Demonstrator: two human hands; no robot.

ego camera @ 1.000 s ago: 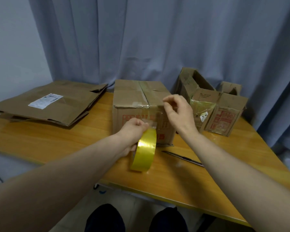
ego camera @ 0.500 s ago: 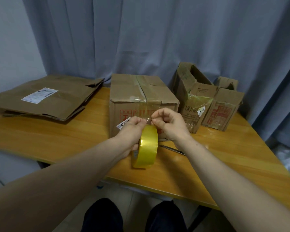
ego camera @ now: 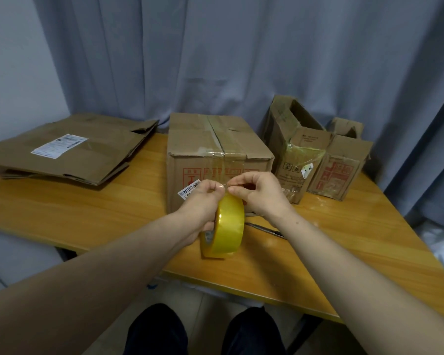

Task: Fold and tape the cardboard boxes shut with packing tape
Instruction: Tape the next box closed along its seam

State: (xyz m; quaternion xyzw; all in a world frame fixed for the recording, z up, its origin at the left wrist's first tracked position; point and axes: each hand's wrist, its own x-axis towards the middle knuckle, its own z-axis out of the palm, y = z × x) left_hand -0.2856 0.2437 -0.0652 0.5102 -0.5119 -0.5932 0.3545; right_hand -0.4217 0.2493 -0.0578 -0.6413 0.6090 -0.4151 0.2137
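A closed cardboard box (ego camera: 215,147) stands mid-table, with clear tape running along its top seam and down its front. In front of it my left hand (ego camera: 203,203) grips a yellow roll of packing tape (ego camera: 227,226), held upright just above the table. My right hand (ego camera: 259,193) pinches the tape's free end at the top of the roll, thumb and forefinger touching my left thumb. A short clear strip stretches between the roll and the box front.
A flattened cardboard box (ego camera: 69,147) lies at the left of the wooden table (ego camera: 87,211). Two small taped boxes (ego camera: 315,160) stand at the right by the curtain. A dark pen-like tool (ego camera: 264,229) lies behind my right wrist.
My right hand came down from the box's top edge to the roll and now pinches the tape there. The left hand and roll have hardly moved.
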